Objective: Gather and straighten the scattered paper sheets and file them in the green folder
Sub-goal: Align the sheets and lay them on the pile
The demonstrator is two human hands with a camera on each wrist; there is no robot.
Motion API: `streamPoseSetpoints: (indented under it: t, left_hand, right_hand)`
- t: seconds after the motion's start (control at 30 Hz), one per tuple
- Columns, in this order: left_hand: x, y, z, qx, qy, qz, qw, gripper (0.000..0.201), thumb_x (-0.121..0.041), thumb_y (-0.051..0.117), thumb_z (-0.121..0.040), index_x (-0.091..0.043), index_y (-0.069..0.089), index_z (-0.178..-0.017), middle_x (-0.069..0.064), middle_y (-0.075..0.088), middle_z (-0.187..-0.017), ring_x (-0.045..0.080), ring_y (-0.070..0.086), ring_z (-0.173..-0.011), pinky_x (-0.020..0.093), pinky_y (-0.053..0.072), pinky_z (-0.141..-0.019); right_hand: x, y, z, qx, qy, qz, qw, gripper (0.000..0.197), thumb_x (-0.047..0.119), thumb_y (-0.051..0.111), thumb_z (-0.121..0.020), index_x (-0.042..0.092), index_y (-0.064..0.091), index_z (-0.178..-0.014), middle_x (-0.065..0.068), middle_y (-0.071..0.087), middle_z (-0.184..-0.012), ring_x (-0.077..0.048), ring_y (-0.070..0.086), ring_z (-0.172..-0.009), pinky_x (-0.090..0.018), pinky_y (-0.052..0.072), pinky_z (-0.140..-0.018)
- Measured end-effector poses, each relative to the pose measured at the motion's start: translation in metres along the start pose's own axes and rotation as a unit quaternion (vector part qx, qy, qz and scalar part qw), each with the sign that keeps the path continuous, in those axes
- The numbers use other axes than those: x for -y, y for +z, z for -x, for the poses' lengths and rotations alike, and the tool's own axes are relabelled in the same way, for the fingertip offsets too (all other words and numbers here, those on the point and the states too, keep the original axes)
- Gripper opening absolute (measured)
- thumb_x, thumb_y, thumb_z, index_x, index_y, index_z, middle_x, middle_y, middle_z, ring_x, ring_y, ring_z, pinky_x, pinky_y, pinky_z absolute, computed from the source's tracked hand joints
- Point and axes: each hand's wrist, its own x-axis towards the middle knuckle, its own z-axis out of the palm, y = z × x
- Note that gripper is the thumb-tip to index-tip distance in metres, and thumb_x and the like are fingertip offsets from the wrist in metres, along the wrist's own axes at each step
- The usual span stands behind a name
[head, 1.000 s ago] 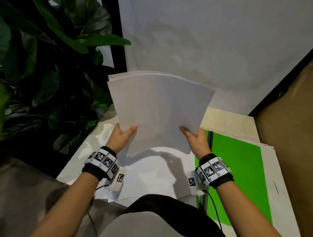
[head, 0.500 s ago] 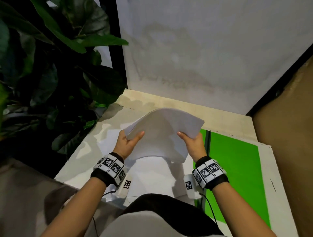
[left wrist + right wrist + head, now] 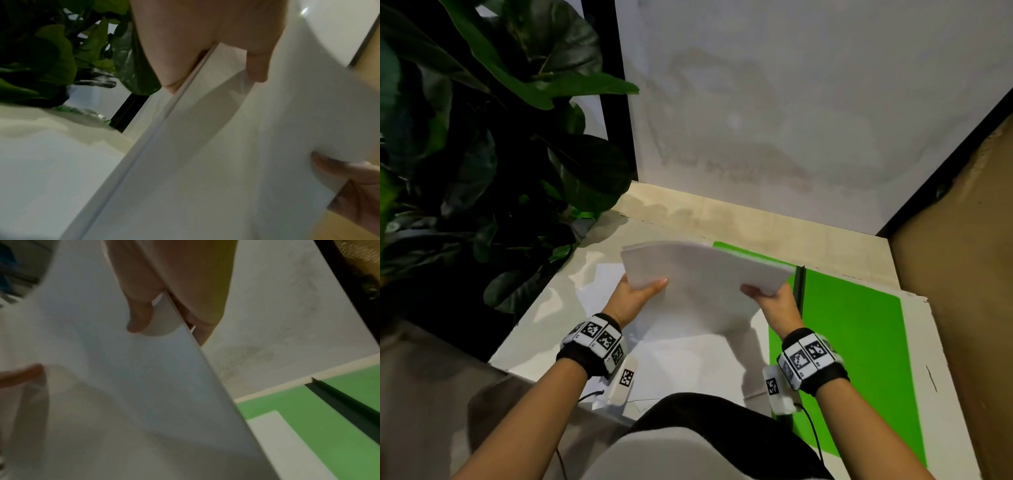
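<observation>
A stack of white paper sheets [image 3: 705,277] hangs nearly flat above the table, its near edge sagging. My left hand [image 3: 635,296] grips the stack's left side with the thumb on top; my right hand [image 3: 774,299] grips its right side the same way. In the left wrist view the thumb presses the paper stack [image 3: 205,162] from above. In the right wrist view the paper stack [image 3: 123,386] fills the left half. The open green folder [image 3: 852,342] lies flat on the table to the right, its dark spine [image 3: 799,294] under the stack's right edge. More white sheets [image 3: 688,370] lie on the table below.
A large leafy plant [image 3: 482,154] crowds the left side. A white wall [image 3: 791,102] rises right behind the table [image 3: 722,212]. A brown surface [image 3: 962,274] borders the right. White board [image 3: 945,394] shows beyond the folder's right edge.
The stack was held upright in front of the wall; both hands have tipped it forward and lowered it until it lies nearly flat, shifted a little right over the folder's spine.
</observation>
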Motion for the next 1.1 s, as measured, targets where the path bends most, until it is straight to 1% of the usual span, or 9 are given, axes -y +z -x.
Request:
streamPoseSetpoints:
  t: [0.1,0.2,0.37,0.53,0.6,0.7,0.87,1.0,1.1]
  left_hand:
    - [-0.014,-0.004,-0.002,0.025,0.024,-0.007,0.999,0.051,-0.039,0.07,-0.059,-0.022,0.053,-0.104,0.002,0.063,-0.101,0.016,0.059,-0.095,0.029,0.045,-0.088]
    - [-0.018,-0.007,-0.007,0.049,0.025,-0.03,0.998,0.053,-0.049,0.067,-0.053,-0.028,0.055,-0.101,-0.003,0.063,-0.104,0.019,0.058,-0.104,0.032,0.043,-0.096]
    - [-0.013,-0.001,-0.01,-0.073,0.008,-0.017,0.997,0.056,-0.029,0.066,-0.079,-0.003,0.044,-0.124,0.007,0.056,-0.119,0.024,0.053,-0.116,0.032,0.041,-0.093]
    - [-0.026,0.019,0.003,-0.126,0.051,0.005,0.991,0.035,-0.013,0.06,-0.084,-0.003,0.048,-0.116,0.007,0.055,-0.105,0.02,0.057,-0.101,0.022,0.045,-0.081]
    - [-0.027,0.027,0.009,-0.095,0.088,-0.01,0.992,0.02,-0.003,0.06,-0.083,-0.016,0.055,-0.098,-0.001,0.059,-0.093,-0.001,0.063,-0.08,0.006,0.047,-0.067]
    - [-0.022,0.032,0.015,-0.053,0.118,-0.034,0.991,0.032,0.002,0.061,-0.081,-0.028,0.049,-0.083,-0.016,0.055,-0.084,-0.024,0.055,-0.066,-0.005,0.04,-0.063]
    - [0.0,0.024,0.013,-0.035,0.091,-0.033,0.995,0.023,-0.001,0.064,-0.08,-0.019,0.055,-0.092,-0.034,0.066,-0.064,-0.017,0.061,-0.07,0.002,0.045,-0.063]
    - [-0.011,0.03,0.024,-0.023,0.087,0.003,0.996,0.029,0.003,0.058,-0.082,-0.023,0.048,-0.075,-0.04,0.057,-0.05,-0.022,0.056,-0.058,-0.001,0.041,-0.054]
    - [-0.026,0.033,0.021,-0.037,0.118,0.032,0.992,0.011,-0.022,0.062,-0.083,-0.026,0.052,-0.079,-0.037,0.062,-0.058,-0.018,0.06,-0.064,0.001,0.044,-0.059]
  right_hand:
    - [0.014,-0.002,-0.004,-0.031,-0.026,-0.02,0.999,0.013,0.001,0.064,-0.079,0.011,0.066,-0.088,0.011,0.067,-0.073,0.01,0.061,-0.058,-0.008,0.05,-0.061]
    - [0.026,-0.001,-0.008,-0.041,-0.056,-0.018,0.997,0.014,0.004,0.063,-0.081,0.017,0.064,-0.087,0.0,0.066,-0.088,0.008,0.061,-0.064,-0.013,0.05,-0.07]
    - [0.035,0.002,-0.008,-0.005,-0.05,-0.003,0.999,0.018,0.006,0.065,-0.08,0.024,0.063,-0.081,-0.002,0.067,-0.09,0.01,0.061,-0.067,-0.017,0.051,-0.072]
    - [0.03,0.008,-0.004,-0.004,-0.014,0.012,1.0,0.017,0.006,0.065,-0.08,0.011,0.064,-0.096,-0.009,0.066,-0.099,-0.004,0.064,-0.079,-0.027,0.047,-0.079]
    - [0.032,0.014,0.001,-0.045,-0.048,-0.023,0.998,0.015,0.004,0.062,-0.082,0.014,0.063,-0.093,-0.001,0.067,-0.091,0.012,0.061,-0.068,-0.021,0.048,-0.074]
    - [0.03,0.014,0.005,-0.081,-0.072,-0.076,0.991,0.023,0.0,0.062,-0.081,0.023,0.062,-0.085,0.011,0.064,-0.085,0.014,0.061,-0.068,-0.008,0.049,-0.07]
    - [0.005,0.009,0.01,-0.077,-0.018,-0.067,0.995,0.022,-0.004,0.066,-0.075,0.015,0.065,-0.085,0.009,0.062,-0.085,0.013,0.062,-0.062,-0.006,0.05,-0.065]
    - [0.006,0.003,0.012,-0.069,-0.014,-0.069,0.995,0.025,0.0,0.069,-0.073,0.024,0.063,-0.076,0.015,0.069,-0.073,0.009,0.064,-0.065,-0.011,0.052,-0.07]
    - [0.026,0.001,0.011,-0.066,-0.032,-0.085,0.994,0.007,0.024,0.076,-0.069,0.023,0.069,-0.07,0.021,0.07,-0.065,0.005,0.065,-0.068,-0.023,0.053,-0.076]
